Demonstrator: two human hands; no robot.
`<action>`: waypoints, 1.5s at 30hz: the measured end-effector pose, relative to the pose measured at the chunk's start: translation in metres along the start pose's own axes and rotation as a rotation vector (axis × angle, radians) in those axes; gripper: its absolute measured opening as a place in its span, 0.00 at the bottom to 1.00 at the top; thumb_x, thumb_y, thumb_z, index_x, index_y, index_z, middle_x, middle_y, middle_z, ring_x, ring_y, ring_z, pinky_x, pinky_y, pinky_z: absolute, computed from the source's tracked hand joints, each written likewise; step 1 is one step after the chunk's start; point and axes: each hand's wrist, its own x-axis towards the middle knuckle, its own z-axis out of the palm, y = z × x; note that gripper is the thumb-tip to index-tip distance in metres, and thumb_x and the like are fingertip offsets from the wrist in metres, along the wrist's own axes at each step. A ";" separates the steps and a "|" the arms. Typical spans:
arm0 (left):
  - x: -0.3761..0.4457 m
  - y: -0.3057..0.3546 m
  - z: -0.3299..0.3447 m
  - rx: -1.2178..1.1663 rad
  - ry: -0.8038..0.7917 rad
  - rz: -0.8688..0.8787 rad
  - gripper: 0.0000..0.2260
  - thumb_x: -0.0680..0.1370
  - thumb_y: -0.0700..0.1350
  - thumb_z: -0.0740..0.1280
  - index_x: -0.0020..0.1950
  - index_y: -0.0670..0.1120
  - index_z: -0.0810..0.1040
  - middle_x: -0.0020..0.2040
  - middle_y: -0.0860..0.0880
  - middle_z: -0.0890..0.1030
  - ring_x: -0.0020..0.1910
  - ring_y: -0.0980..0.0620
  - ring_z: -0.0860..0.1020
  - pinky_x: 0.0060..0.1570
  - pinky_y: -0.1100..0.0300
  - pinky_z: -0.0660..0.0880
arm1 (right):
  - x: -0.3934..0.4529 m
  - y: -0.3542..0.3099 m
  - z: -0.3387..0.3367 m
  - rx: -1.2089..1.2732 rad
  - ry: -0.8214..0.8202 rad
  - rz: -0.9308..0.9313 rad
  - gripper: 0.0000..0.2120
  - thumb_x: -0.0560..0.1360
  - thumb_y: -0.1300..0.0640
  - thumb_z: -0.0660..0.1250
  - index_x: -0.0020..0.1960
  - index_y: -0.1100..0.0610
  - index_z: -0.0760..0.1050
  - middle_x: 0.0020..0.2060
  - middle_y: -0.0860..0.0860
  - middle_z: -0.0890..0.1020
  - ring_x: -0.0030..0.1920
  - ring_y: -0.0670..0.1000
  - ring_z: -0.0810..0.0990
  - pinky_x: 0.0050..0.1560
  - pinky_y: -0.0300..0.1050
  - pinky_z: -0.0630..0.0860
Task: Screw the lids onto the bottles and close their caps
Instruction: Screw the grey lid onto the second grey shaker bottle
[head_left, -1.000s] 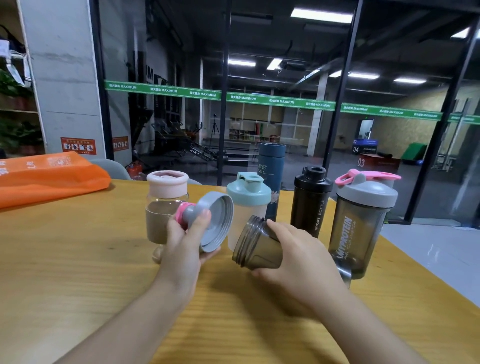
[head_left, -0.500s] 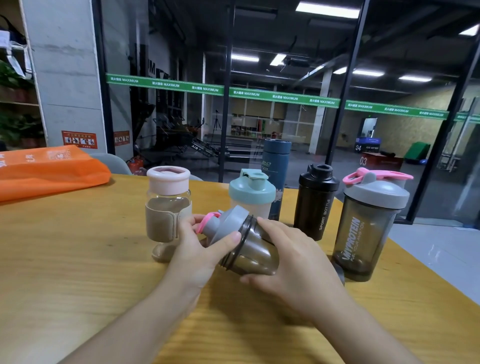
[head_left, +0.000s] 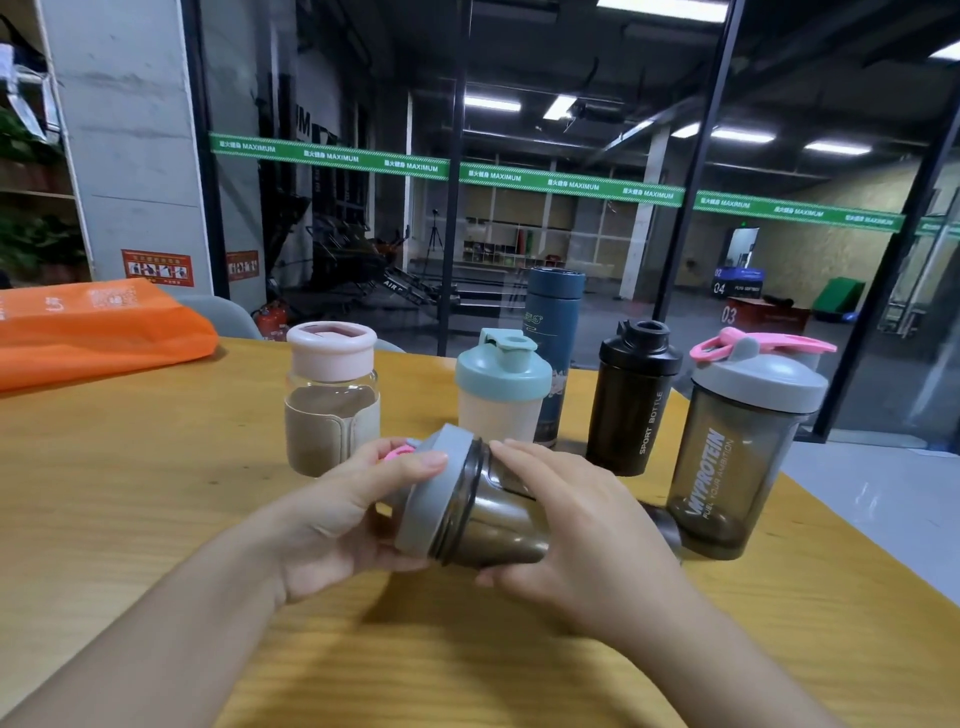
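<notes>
The left hand (head_left: 332, 525) grips the grey lid (head_left: 434, 499). The right hand (head_left: 587, 525) wraps around the dark bottle (head_left: 493, 525), tipped sideways just above the table (head_left: 130, 493).

Pink cap (head_left: 396, 453) mostly hidden behind left hand (head_left: 332, 525); orange bag (head_left: 98, 332) cut by left edge.

Yellow wooden worktop (head_left: 130, 519) across the lower frame. Grey concrete pillar (head_left: 130, 156) at upper left, red notice (head_left: 157, 267) near its foot. Black-framed glass wall (head_left: 571, 234) behind, crossed by a green banner (head_left: 571, 184). Dim hall beyond, lit by ceiling strip lights (head_left: 491, 105). Pale glossy floor (head_left: 883, 493) at right.
</notes>
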 end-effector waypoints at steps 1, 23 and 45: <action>-0.002 0.002 -0.002 0.013 -0.030 -0.039 0.37 0.52 0.52 0.78 0.60 0.48 0.75 0.52 0.41 0.78 0.45 0.43 0.80 0.46 0.43 0.80 | 0.000 -0.002 -0.001 -0.002 -0.009 -0.007 0.47 0.63 0.38 0.73 0.75 0.44 0.53 0.73 0.39 0.61 0.72 0.43 0.59 0.70 0.39 0.54; -0.004 0.000 0.010 -0.019 0.024 -0.014 0.26 0.60 0.49 0.74 0.58 0.51 0.79 0.51 0.43 0.84 0.44 0.47 0.83 0.45 0.45 0.80 | 0.002 0.009 0.014 -0.185 0.221 -0.068 0.51 0.50 0.41 0.80 0.69 0.51 0.67 0.64 0.46 0.76 0.61 0.49 0.74 0.60 0.46 0.70; -0.003 -0.003 -0.003 0.218 -0.187 0.224 0.37 0.54 0.47 0.78 0.60 0.63 0.71 0.56 0.54 0.79 0.50 0.53 0.82 0.38 0.58 0.78 | 0.000 0.006 -0.001 -0.069 0.053 -0.030 0.47 0.57 0.35 0.72 0.73 0.48 0.63 0.66 0.44 0.73 0.63 0.50 0.73 0.61 0.50 0.72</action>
